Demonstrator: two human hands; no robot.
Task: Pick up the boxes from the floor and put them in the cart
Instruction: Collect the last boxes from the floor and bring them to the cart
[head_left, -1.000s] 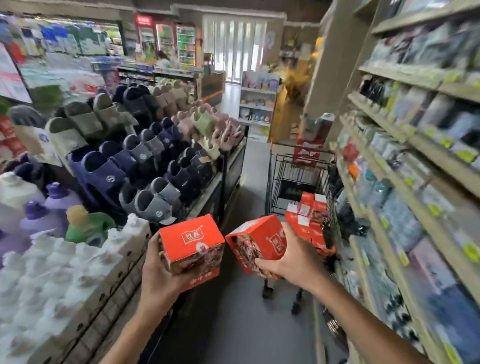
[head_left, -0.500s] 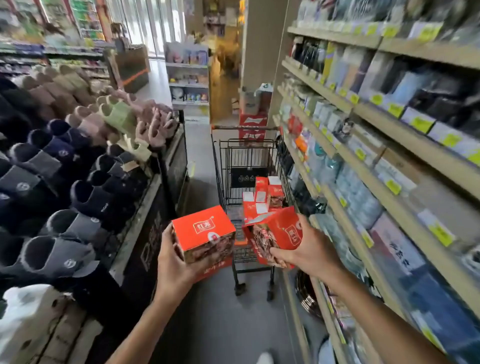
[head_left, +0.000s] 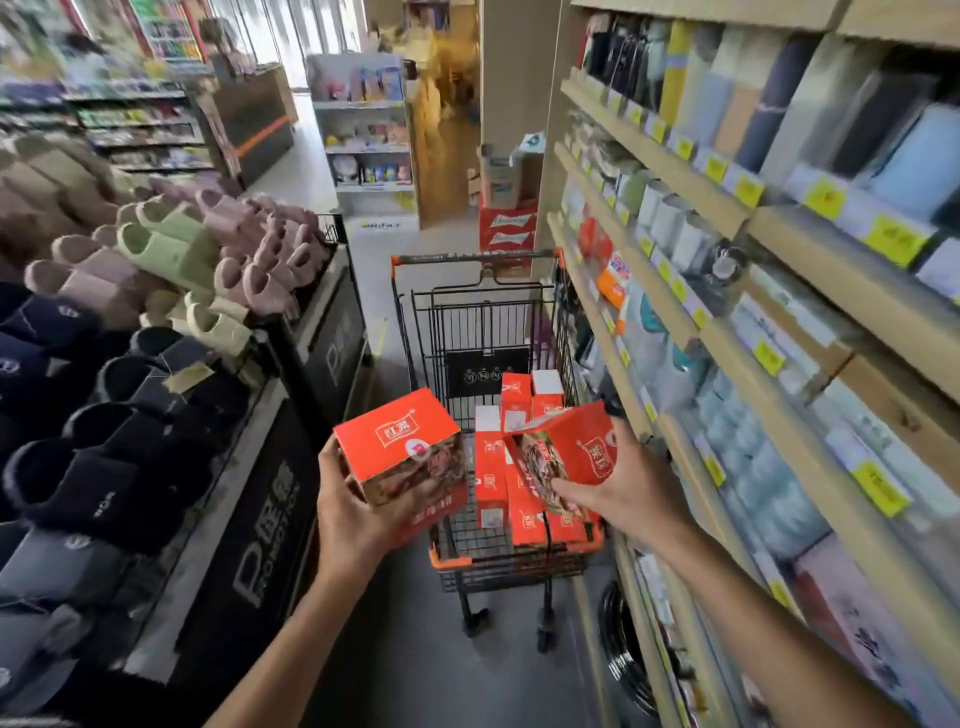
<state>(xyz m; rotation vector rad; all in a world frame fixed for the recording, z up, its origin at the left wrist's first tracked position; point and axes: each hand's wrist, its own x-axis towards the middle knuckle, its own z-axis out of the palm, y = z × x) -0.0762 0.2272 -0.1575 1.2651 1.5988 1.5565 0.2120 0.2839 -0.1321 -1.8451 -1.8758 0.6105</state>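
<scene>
Shop aisle, person holding two orange boxes out in front of a shopping cart (head_left: 413, 312). The left hand (head_left: 358, 514) has its fingers curled under and around the left box (head_left: 402, 447), thumb up along the box's near left side, so that box is properly gripped and sits roughly level with its orange top facing up, white logo visible. It's just outside the cart's near left corner, overlapping the rim a bit from this angle.

The right hand (head_left: 631, 486) grips the right box (head_left: 563, 457), fingers wrapped along the lower edge and the thumb up on the orange face. This one is tilted, printed food picture turned toward the left box. It hangs over the near right part of the cart basket; can't tell if it touches anything below it.

Inside the cart there's already a stack of orange boxes (head_left: 491, 478), several standing on end along the right side and the middle, some showing white tops toward the far end. The cart has orange corner bumpers (head_left: 449, 561) and an orange-tipped handle (head_left: 475, 255) at the far side.

Right of the cart, wooden shelves (head_left: 670, 156) with yellow price tags run along the aisle, packed with goods that are mostly too blurry to name. On the left, a display stand (head_left: 260, 525) is piled with slippers (head_left: 171, 249): pink and green further back, dark ones closer. The floor (head_left: 410, 670) is grey.
</scene>
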